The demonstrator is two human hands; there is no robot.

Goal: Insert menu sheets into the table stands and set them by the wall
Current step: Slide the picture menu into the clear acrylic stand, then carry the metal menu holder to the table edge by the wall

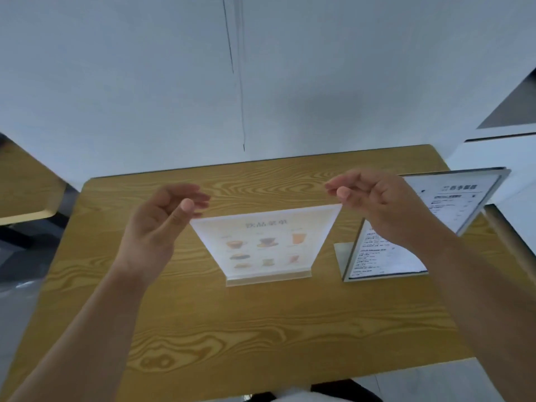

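Two table stands are standing on the wood-grain desk (261,329), and each is holding one menu sheet. The clear acrylic stand (268,278) is sitting upright near the middle of the desk, and the pictured drinks menu sheet (264,242) is sitting inside it, bottom edge down in the base slot, top edge level with the panel top. To the right of the acrylic stand, apart from it, a second stand (348,262) with a grey frame is holding a white text menu sheet (380,256); its upper part is leaning away to the right, and the right forearm is covering its middle. Two bare hands are working at the acrylic stand: the left hand (156,227) is pinching its top left corner between thumb and curled fingers, and the right hand (374,207) is pinching its top right corner the same way. Behind the acrylic stand a strip of bare desk is lying open up to the grey wall (145,82), against which the desk's far edge is butting. In front of the acrylic stand the desk is lying open to its near edge. Left of it the surface is running bare to the rounded left edge, beyond which part of another wooden tabletop (26,187) is showing.
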